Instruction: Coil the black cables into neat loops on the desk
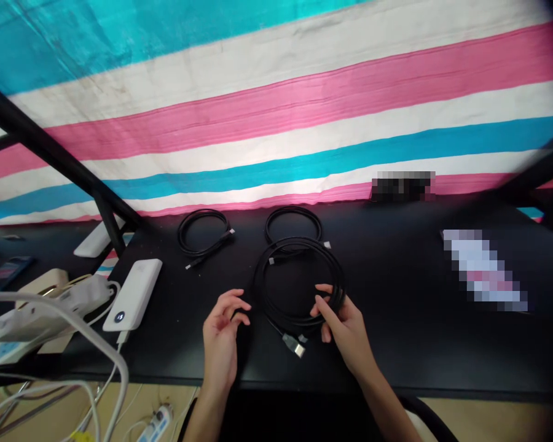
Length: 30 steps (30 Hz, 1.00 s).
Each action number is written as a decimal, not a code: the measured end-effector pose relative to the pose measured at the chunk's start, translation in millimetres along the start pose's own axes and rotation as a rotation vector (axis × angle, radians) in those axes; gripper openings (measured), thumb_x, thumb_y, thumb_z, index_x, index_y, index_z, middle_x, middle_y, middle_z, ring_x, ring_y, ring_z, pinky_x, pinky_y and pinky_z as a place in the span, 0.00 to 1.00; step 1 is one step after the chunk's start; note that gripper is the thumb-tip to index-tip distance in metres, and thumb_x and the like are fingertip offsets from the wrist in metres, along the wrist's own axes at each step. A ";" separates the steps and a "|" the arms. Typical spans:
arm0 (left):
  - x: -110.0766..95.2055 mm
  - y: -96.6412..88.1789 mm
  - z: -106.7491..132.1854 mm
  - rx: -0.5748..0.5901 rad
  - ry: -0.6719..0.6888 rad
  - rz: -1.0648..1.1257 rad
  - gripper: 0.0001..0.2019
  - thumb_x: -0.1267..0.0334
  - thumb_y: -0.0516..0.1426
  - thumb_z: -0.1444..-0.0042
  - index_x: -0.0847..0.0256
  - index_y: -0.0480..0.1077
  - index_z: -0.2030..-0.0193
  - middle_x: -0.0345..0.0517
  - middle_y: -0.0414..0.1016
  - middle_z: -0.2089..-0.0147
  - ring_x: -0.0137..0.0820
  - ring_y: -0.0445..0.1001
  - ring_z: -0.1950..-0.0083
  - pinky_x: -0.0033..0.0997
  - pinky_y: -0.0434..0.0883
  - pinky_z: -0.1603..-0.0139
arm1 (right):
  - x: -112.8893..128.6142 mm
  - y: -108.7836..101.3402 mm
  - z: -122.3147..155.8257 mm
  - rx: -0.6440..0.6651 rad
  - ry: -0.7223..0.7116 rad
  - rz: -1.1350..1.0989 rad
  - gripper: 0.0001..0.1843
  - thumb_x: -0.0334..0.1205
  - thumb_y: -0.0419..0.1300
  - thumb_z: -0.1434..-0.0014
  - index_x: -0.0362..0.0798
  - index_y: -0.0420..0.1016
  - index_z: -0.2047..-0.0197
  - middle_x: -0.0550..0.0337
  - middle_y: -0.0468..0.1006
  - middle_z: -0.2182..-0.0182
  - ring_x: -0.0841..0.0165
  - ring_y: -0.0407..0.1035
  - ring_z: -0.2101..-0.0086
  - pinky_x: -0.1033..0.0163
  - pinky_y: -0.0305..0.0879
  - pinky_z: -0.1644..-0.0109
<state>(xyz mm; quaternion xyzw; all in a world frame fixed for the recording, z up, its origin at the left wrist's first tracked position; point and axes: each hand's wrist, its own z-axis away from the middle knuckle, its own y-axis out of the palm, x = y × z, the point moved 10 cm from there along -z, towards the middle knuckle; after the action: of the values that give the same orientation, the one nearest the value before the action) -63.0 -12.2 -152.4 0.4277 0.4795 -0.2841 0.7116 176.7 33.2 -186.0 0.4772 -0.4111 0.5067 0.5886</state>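
Striped sheet: hung behind the surface in bands of turquoise, blue, pink and white, and crossed at the left by a black metal frame.
Black surface: spread across the view, with a pale floor seen below its front edge.
Held cable coil: positioned over the front middle of the surface, wound in several black loops and overlapped onto the coil behind; whether it is fully lifted cannot be told.
USB connector: hung from the near side of that coil, its metal end pointed toward the front edge.
Right hand: closed on the right side of the held loops, which are pinched between thumb and fingers.
Left hand: loosely curled with a gap left between thumb and fingers, nothing gripped, placed just beside the loops.
Rear cable coil: laid flat on the surface, partly covered by the held one.
Left cable coil: laid well apart from the rear one, with both pale-tipped ends exposed.
White power bank: set at the left, with a white lead plugged into its near end.
Power strip: crowded with plugs and cords at the far left.
Pixelated patches: shown at the right, their contents hidden.
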 end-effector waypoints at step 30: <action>3.9 34.0 29.9 0.274 -0.010 0.087 0.20 0.70 0.59 0.49 0.57 0.57 0.88 0.30 0.55 0.90 0.23 0.55 0.84 0.44 0.64 0.45 | -1.4 -2.1 1.7 0.027 0.001 -0.036 0.19 0.50 0.62 0.46 0.47 0.67 0.56 0.65 0.73 0.76 0.80 0.59 0.88 0.72 0.54 0.86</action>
<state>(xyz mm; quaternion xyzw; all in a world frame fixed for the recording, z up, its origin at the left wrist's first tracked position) -20.7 -22.4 -139.3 0.5398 0.4135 -0.3182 0.6606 178.6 31.2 -187.3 0.4921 -0.3954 0.5017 0.5915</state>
